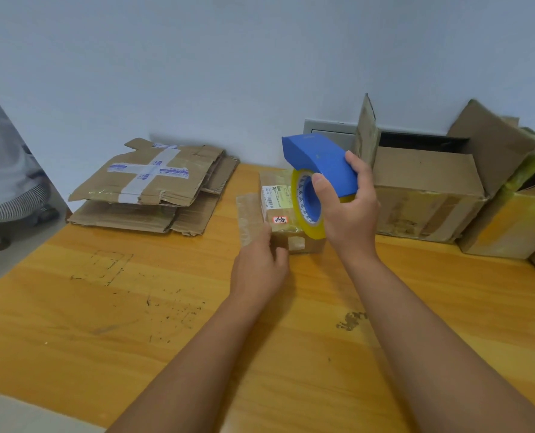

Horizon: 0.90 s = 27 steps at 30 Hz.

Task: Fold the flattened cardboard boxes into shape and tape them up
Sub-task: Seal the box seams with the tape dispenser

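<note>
A small brown cardboard box (280, 201) with a white label and a small red-edged sticker stands on the wooden table (103, 307). My left hand (260, 267) holds its near left corner, fingers curled against the side. A strip of clear tape (249, 217) runs along the box's left side. My right hand (350, 210) grips a blue tape dispenser (319, 164) with a yellowish roll, held just above the right part of the box. A stack of flattened cardboard boxes (153, 185) lies at the table's back left.
Two folded, open-topped boxes (428, 195) (516, 220) stand along the wall at the back right. A grey wall plate (332, 132) sits behind the dispenser. A person's striped trouser leg and shoe (6, 201) are on the floor at the far left.
</note>
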Motion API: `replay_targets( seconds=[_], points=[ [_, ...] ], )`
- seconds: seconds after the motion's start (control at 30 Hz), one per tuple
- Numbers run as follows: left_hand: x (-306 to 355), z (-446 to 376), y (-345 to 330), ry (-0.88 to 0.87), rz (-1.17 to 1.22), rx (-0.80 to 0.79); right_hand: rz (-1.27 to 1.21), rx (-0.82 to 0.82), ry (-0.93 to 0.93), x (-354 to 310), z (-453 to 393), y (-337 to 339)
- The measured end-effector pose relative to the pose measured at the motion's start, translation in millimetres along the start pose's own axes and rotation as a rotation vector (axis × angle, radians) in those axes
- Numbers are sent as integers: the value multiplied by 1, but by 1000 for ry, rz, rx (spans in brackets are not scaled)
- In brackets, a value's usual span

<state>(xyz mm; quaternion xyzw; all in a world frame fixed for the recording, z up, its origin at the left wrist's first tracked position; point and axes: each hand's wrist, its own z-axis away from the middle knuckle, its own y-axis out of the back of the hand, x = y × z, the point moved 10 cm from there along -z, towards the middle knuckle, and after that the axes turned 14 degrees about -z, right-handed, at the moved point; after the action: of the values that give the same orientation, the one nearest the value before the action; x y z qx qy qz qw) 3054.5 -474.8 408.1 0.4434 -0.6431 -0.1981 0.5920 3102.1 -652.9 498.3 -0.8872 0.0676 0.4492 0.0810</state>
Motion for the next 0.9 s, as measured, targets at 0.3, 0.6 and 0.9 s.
replay_targets(
  seconds=[0.3,0.6,0.9],
  points=[
    [-6,-3,-7,19,137,54,-18,-2,-10,2,3,0],
    [-10,-5,-6,6,73,105,3,3,-51,0,7,-1],
    [-3,-11,14,-69,-449,202,23,7,-44,-30,26,34]
  ],
)
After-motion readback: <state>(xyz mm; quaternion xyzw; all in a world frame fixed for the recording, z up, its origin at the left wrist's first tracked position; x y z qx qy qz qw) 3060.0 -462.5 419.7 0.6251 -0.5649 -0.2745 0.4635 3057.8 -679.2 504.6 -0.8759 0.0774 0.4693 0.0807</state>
